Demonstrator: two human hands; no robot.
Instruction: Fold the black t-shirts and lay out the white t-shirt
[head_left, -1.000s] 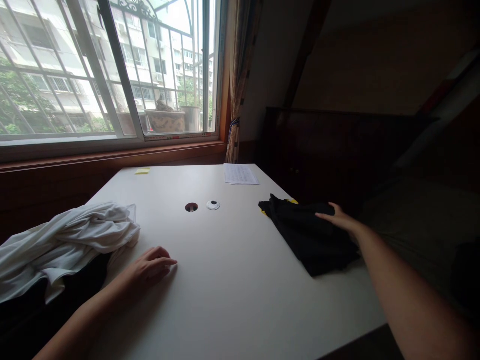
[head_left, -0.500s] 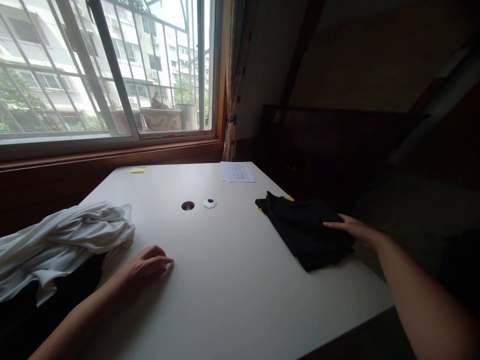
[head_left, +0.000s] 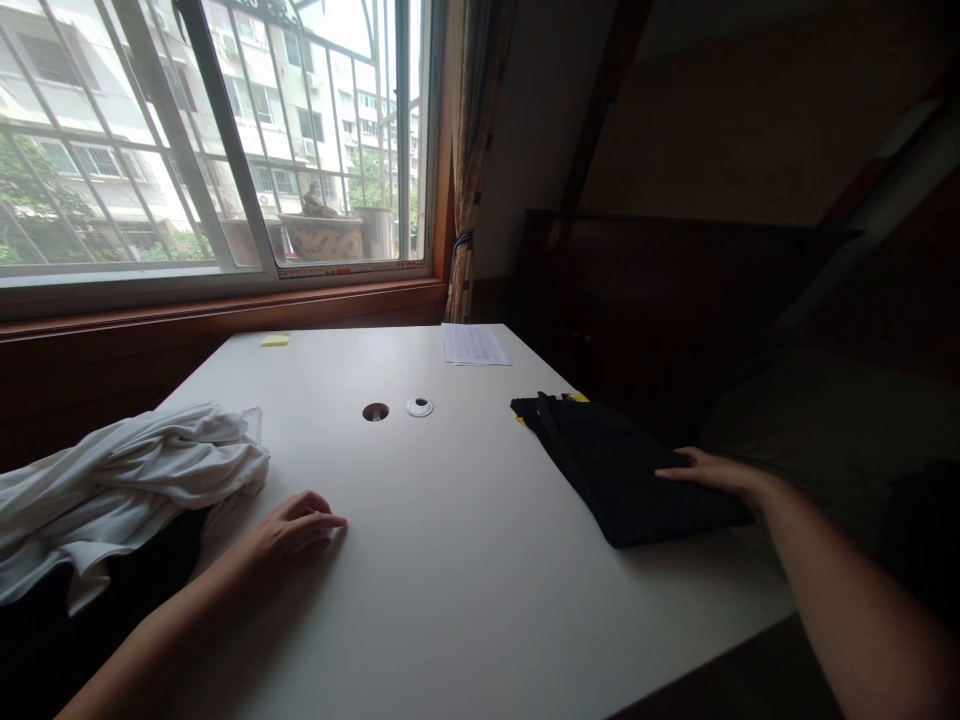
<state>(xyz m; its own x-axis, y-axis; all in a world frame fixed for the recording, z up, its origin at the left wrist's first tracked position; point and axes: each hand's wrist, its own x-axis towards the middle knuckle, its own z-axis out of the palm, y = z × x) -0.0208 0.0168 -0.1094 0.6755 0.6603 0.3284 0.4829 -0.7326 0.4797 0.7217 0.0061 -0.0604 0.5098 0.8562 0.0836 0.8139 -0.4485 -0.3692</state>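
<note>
My left hand rests on the white table, its fingers loosely bent and the index finger stretched out, with nothing in it. To its left lies a crumpled white cloth, partly over a black cloth. At the right side of the table is a folded black garment, its near folded edge facing me. My right hand lies on top of this garment near its right end, fingers stretched out flat. Bits of yellow cloth show under the garment's far edge.
The white table has a round hole with a round cap beside it. Printed papers and a yellow sticky note lie at the far edge. Behind stand a barred window and a curtain.
My right hand has slid a little to the right and nearer over the black garment. The garment now lies flatter and reaches further right. My left hand has not moved.
</note>
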